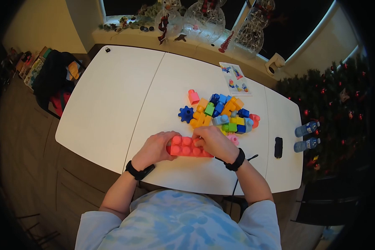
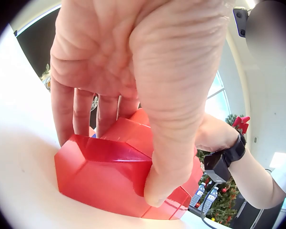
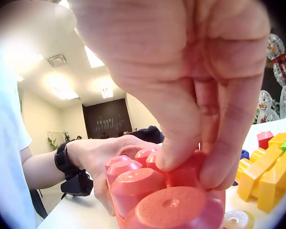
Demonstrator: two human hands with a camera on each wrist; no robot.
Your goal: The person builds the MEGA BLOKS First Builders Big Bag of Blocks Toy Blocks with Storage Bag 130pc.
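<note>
A long red toy building brick (image 1: 188,152) with two rows of round studs lies on the white table right in front of the person. The left hand (image 1: 156,148) grips its left end, thumb (image 2: 164,183) along the near side and fingers over the far side. From above, the right hand (image 1: 215,141) pinches a far-row stud (image 3: 186,171) between thumb and fingers. That hand covers part of the brick's right end in the head view. The brick's smooth side faces the camera in the left wrist view.
Beyond the hands lies a pile of coloured bricks (image 1: 220,112) with a blue gear (image 1: 186,113) at its left. A picture sheet (image 1: 235,79) lies farther back. At the right are a black object (image 1: 278,147) and two water bottles (image 1: 306,144). A cable (image 1: 236,186) hangs by the right wrist.
</note>
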